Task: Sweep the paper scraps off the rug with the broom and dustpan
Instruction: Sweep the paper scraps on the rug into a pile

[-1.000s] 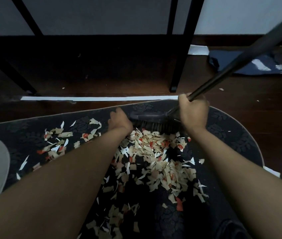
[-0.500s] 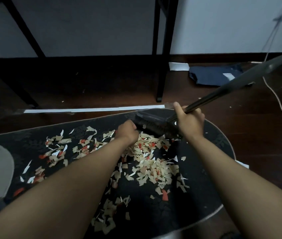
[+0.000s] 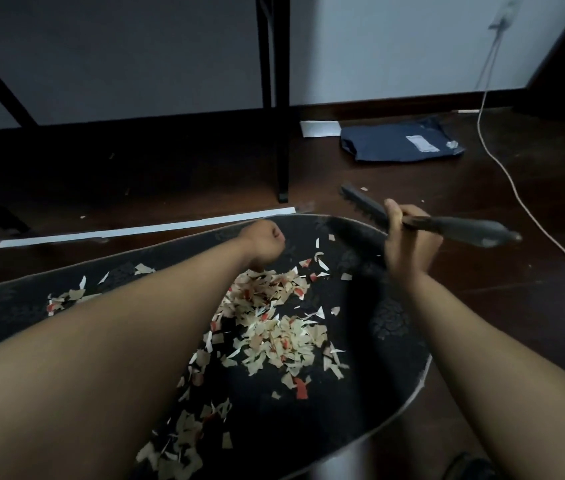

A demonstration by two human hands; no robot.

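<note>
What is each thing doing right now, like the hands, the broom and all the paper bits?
left hand: curled in a fist, holding nothing
right hand: gripping the broom
broom: lifted off the rug, blurred
paper scraps: piled on the rug
rug: flat on the floor
blue package: lying on the floor

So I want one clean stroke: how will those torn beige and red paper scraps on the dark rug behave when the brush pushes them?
The torn beige and red paper scraps look thin and small, so they are probably very light and may flutter or scatter. The dark patterned rug seems textured, so some could snag. Short, gentle strokes with the black brush probably work best.
</note>
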